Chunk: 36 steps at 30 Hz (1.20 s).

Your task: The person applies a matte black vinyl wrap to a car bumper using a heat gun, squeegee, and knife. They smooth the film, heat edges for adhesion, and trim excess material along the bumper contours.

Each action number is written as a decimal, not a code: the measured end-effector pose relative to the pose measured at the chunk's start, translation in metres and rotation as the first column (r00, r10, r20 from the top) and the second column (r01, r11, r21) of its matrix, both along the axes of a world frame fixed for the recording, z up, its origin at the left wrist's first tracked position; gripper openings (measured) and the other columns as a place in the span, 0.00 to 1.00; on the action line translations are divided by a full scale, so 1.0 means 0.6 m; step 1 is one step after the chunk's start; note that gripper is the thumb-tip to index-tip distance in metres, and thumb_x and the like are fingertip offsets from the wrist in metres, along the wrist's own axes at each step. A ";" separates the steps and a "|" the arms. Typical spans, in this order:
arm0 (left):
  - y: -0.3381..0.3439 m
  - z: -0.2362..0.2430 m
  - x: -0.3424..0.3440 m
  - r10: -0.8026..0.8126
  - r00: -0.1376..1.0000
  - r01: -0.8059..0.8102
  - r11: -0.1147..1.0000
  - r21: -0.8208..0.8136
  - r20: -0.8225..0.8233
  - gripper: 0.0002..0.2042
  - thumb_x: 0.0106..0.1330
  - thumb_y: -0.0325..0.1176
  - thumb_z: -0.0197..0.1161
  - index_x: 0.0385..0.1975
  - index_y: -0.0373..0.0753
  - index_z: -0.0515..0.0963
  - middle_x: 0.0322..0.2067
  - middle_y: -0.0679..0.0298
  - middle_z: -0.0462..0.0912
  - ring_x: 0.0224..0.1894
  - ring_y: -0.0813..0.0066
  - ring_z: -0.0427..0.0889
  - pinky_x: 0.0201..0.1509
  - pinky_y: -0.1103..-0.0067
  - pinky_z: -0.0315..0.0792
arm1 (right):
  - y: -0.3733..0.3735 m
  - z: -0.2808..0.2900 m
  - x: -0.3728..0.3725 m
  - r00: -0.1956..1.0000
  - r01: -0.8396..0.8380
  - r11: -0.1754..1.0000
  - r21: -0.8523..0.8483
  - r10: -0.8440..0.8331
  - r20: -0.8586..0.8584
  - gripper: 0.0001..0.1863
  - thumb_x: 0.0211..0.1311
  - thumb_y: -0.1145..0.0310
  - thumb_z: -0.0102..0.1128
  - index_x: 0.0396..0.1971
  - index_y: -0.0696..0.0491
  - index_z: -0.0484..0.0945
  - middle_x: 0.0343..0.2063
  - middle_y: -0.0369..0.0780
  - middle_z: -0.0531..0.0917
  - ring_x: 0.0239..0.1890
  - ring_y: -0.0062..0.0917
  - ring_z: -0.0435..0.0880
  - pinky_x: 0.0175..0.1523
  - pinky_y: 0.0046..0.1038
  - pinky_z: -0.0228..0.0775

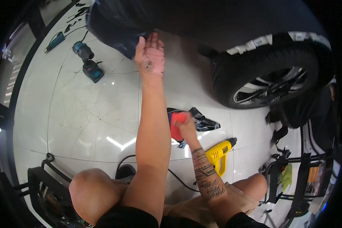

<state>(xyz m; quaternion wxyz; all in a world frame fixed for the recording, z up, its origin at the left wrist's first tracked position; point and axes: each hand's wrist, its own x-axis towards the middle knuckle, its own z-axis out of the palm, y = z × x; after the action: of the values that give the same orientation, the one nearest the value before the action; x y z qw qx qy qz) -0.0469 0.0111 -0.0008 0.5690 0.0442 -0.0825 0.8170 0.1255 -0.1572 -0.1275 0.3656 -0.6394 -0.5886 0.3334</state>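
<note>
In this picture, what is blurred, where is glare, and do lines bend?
Head view: right hand and red object look blurred; head view: bright streaks glare on the glossy floor; same view: the dark frame at left looks bowed.

A black short-sleeved top meets beige shorts. Above the shorts, the right forearm bears dark tattoos: patterned bands, then cursive lettering nearer the elbow. Well above the shorts, the left hand has dark smudges; left of them is a dark shoe.
</note>
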 end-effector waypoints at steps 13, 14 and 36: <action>-0.023 0.069 0.064 0.211 0.971 -0.221 0.972 -0.084 -0.112 0.11 0.61 0.34 0.62 0.40 0.39 0.73 0.35 0.67 0.74 0.41 0.71 0.72 0.50 0.73 0.67 | -0.309 -0.166 0.322 0.491 0.754 0.657 0.012 -0.575 0.654 0.20 0.62 0.58 0.54 0.44 0.60 0.70 0.42 0.50 0.75 0.45 0.46 0.73 0.49 0.39 0.66; -0.020 0.071 0.079 0.195 0.976 -0.202 0.977 -0.071 -0.101 0.11 0.60 0.33 0.62 0.40 0.39 0.73 0.34 0.67 0.74 0.41 0.71 0.72 0.50 0.73 0.68 | -0.344 -0.183 0.336 0.571 0.704 0.710 -0.025 -0.544 0.615 0.22 0.59 0.58 0.57 0.45 0.60 0.70 0.41 0.50 0.76 0.44 0.45 0.74 0.48 0.40 0.67; -0.034 0.085 0.106 0.110 0.970 -0.112 0.994 0.002 -0.218 0.12 0.61 0.28 0.64 0.39 0.36 0.68 0.39 0.59 0.73 0.42 0.66 0.72 0.49 0.68 0.72 | -0.191 0.206 0.167 0.641 0.143 0.973 0.180 0.047 -0.766 0.22 0.56 0.59 0.63 0.42 0.58 0.68 0.22 0.39 0.74 0.16 0.23 0.75 0.21 0.23 0.69</action>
<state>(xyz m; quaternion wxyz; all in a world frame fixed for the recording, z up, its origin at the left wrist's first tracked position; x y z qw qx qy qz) 0.0169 -0.0092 0.0503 0.5283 0.1351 -0.0129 0.8382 0.2260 -0.2716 -0.0039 0.6583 -0.4083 -0.3951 0.4938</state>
